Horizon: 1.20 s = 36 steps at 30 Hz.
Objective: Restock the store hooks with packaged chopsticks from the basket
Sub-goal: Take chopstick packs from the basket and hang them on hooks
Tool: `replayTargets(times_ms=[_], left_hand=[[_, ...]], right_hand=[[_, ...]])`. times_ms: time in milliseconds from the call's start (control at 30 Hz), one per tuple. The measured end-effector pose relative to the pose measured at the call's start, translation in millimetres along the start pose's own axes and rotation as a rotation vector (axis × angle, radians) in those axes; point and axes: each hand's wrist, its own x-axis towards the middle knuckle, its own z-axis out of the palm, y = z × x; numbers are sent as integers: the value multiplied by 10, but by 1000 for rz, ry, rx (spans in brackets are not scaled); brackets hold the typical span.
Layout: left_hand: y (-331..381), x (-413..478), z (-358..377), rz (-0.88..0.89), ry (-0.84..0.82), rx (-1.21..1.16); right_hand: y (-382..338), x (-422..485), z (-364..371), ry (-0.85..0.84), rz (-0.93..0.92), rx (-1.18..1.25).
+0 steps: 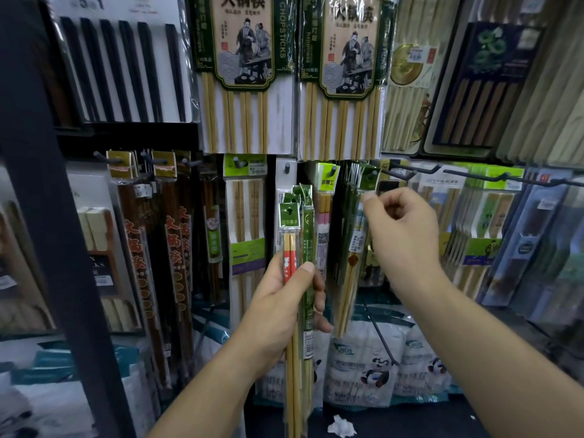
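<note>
My left hand grips a bundle of slim chopstick packs upright in front of the display; the front pack has a green header card and red-tipped chopsticks, and green-sleeved packs sit behind it. My right hand is raised to a hook and pinches the top of a green-headed chopstick pack that hangs there among several like it. A bare hook sticks out just above the bundle. No basket is in view.
Large bamboo chopstick packs hang across the row above. Dark red packs hang at the left behind a black shelf post. Long wire hooks jut out at the right. Tissue packs lie on the shelf below.
</note>
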Motion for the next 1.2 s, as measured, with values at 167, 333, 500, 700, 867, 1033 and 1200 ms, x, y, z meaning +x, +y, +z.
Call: replayTargets(times_ms=[167,333,500,700,867,1033,1200], left_hand=[[23,-11,47,-12,-43,-47],[31,-16,39,-22,-56,-77],[14,-16,32,-26,-52,-61],[-16,-1,21,-37,8,-36],[-52,37,-35,8,117,8],[-73,26,-54,6,129,91],[-49,32,-16,-2,96,61]], right_hand=[[-110,-218,98,-348,5,7],[-154,-196,98,-341,118,172],[-161,-189,64,-353,181,245],[-181,-108,10,-241,115,260],[-166,62,-91,-57,102,195],[-149,160,-85,-12,103,110],[-136,222,-50,6,113,107]])
